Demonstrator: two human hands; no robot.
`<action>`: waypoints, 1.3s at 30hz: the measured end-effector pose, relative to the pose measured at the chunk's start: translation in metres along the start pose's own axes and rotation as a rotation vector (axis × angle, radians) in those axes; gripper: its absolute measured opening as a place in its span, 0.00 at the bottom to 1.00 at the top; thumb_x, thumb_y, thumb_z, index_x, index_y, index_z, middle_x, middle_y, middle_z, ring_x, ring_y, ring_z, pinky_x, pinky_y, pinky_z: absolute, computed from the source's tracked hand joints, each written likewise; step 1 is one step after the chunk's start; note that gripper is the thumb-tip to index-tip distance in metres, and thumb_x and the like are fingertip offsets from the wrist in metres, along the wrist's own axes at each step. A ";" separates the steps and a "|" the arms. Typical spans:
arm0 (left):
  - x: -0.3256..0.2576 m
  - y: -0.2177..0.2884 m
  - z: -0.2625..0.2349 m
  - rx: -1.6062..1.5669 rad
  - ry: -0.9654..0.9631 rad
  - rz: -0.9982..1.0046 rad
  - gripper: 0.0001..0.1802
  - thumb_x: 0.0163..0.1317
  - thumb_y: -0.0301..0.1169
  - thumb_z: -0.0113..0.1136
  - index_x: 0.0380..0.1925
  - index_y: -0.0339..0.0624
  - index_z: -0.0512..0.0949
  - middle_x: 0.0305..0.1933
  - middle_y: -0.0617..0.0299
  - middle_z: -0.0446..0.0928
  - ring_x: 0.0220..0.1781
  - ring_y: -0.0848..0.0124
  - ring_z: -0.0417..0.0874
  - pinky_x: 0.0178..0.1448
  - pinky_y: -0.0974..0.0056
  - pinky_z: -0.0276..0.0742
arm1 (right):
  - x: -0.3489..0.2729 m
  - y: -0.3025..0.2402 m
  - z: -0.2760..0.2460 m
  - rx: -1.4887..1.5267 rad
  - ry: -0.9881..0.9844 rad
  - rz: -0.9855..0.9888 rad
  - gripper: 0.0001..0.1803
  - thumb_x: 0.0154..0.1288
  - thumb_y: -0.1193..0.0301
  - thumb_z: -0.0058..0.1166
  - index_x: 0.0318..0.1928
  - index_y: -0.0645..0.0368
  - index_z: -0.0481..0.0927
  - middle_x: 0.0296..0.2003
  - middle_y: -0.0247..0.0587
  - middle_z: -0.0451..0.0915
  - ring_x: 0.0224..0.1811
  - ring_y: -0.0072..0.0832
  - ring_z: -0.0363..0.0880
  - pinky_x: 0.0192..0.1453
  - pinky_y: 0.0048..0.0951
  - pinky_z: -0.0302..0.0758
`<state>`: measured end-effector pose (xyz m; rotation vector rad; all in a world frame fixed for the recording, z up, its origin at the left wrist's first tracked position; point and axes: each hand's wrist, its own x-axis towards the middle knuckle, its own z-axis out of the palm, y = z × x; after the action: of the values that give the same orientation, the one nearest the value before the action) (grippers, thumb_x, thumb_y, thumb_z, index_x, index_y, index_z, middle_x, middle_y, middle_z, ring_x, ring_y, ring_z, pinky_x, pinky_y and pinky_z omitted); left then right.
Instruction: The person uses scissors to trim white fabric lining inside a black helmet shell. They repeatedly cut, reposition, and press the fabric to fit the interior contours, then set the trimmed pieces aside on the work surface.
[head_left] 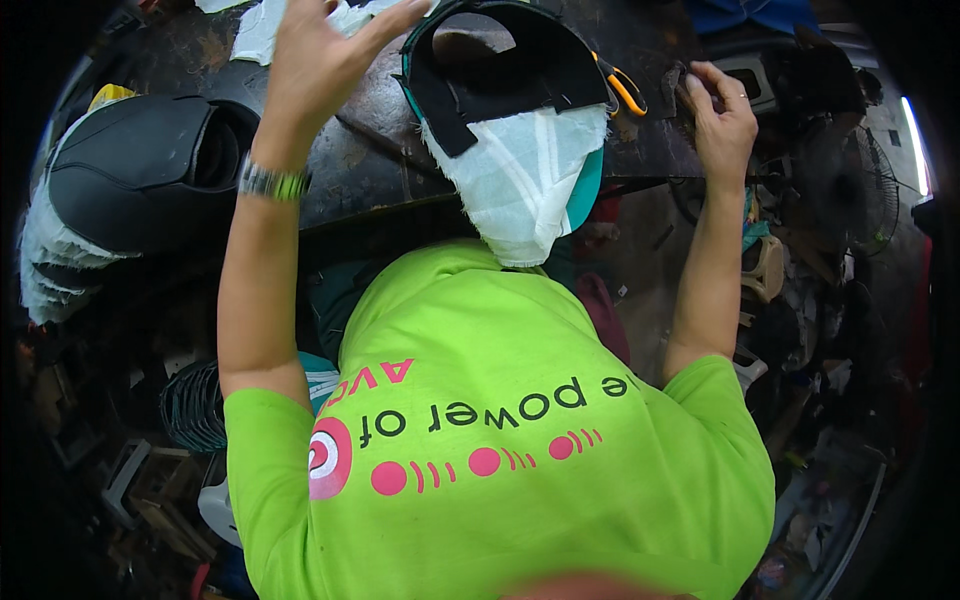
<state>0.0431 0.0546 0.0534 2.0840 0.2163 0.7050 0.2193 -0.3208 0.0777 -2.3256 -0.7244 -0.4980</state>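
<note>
My left hand (325,70) is raised over the far left of the dark worktable, its thumb stretched out and apart. The upper edge of the picture cuts off its fingertips, and I see nothing held in it. Between my hands lies a curved piece like a shoe upper, with black padded lining (510,85), white fabric backing (530,170) and a teal edge. Its white end hangs over the table's near edge. At the right end of the table, my right hand (724,115) is closed, fingers and thumb pinching a thin dark brownish scrap (682,92).
Orange-and-black handled snips (625,90) lie just right of the curved piece. A stack of black uppers with frayed white fabric (140,170) stands at the left. White fabric scraps (262,32) lie at the far left. A fan (865,190) stands to the right.
</note>
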 end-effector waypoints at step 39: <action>-0.029 -0.030 0.039 -0.060 -0.158 0.136 0.49 0.63 0.16 0.56 0.82 0.46 0.46 0.76 0.37 0.64 0.79 0.51 0.64 0.80 0.59 0.56 | -0.102 -0.137 0.033 0.439 -0.516 -0.108 0.25 0.69 0.77 0.61 0.66 0.53 0.76 0.44 0.54 0.85 0.40 0.51 0.84 0.46 0.38 0.80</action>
<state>0.0445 0.0327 0.0011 2.0996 -0.0348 0.6153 0.0618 -0.2479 0.0660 -2.0062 -1.0782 0.2211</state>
